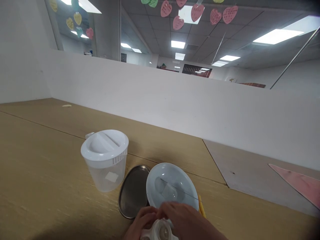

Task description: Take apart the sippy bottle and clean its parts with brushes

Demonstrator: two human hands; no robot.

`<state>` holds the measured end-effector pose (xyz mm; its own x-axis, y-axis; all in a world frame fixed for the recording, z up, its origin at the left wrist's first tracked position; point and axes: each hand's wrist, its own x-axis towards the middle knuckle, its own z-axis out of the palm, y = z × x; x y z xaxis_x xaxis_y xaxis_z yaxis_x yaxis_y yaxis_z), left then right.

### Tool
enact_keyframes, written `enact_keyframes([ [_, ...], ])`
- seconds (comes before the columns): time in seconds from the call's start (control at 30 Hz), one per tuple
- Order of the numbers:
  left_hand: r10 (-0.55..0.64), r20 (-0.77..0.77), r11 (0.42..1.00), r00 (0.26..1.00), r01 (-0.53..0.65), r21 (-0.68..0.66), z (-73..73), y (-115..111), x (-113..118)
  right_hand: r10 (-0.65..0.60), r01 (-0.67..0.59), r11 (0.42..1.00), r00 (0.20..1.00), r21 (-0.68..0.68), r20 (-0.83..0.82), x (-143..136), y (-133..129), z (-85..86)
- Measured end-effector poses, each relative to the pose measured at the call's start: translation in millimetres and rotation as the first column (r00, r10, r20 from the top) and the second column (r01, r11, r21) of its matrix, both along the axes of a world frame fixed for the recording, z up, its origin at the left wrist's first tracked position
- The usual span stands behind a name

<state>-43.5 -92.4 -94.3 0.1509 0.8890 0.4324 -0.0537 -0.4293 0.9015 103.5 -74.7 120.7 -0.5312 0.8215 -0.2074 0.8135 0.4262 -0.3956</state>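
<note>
Office-like room — ceiling light panels (178, 44), glazed partition (160, 91), heart-shaped notes (166, 9).

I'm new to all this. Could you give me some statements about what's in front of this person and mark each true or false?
1. The dark metal tray lies between the pitcher and the pale bowl. True.
2. The pitcher's top is uncovered. False: a white lid sits on it.
3. The left hand and right hand are close together at a whitish plastic object. True.
4. The heart-shaped notes are all blue. False: pink and yellow ones show.
5. Something yellow shows just right of the bowl. True.
6. The pink piece lies left of the pitcher. False: it lies at the far right.
</note>
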Motion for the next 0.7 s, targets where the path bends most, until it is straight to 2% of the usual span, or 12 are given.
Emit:
enact_keyframes([
  [0.07, -0.045, -0.041, 0.999, 0.998, 0.045, -0.001, -2.9, 4.3, -0.1, -0.089, 0.09, 0.996, 0.995, -0.021, 0.042, 0.9, -1.1, 0.0],
  [0.13, -0.066, -0.068, 0.997, 0.996, 0.063, -0.042, -1.5, 5.2, -1.8, -0.076, 0.076, 0.997, 0.994, 0.003, 0.078, 0.9, -0.3, -1.9],
  [0.23, -0.063, -0.029, 0.997, 0.998, 0.062, -0.04, 6.4, 1.1, -6.2, 0.076, -0.076, 0.997, 0.994, 0.001, 0.074, 2.0, 1.6, -5.8],
  [0.33, -0.072, -0.004, 0.997, 0.997, 0.072, -0.013, 14.3, -2.9, -10.0, 0.222, -0.221, 0.974, 0.975, 0.05, -0.02, 6.9, 2.0, -6.6],
  [0.47, -0.093, -0.008, 0.995, 0.996, 0.093, 0.025, 14.0, 0.2, -10.8, 0.307, -0.277, 0.946, 0.932, 0.169, -0.192, 17.1, -1.1, 4.3],
  [0.6, -0.108, -0.041, 0.994, 0.993, 0.109, 0.021, 2.1, 8.6, -7.1, 0.312, -0.215, 0.923, 0.903, 0.318, -0.297, 31.3, -5.9, 23.2],
  [0.7, -0.144, -0.049, 0.989, 0.988, 0.146, 0.027, -4.6, 12.9, -4.7, 0.256, -0.032, 0.876, 0.876, 0.481, -0.409, 46.9, -8.2, 29.1],
])
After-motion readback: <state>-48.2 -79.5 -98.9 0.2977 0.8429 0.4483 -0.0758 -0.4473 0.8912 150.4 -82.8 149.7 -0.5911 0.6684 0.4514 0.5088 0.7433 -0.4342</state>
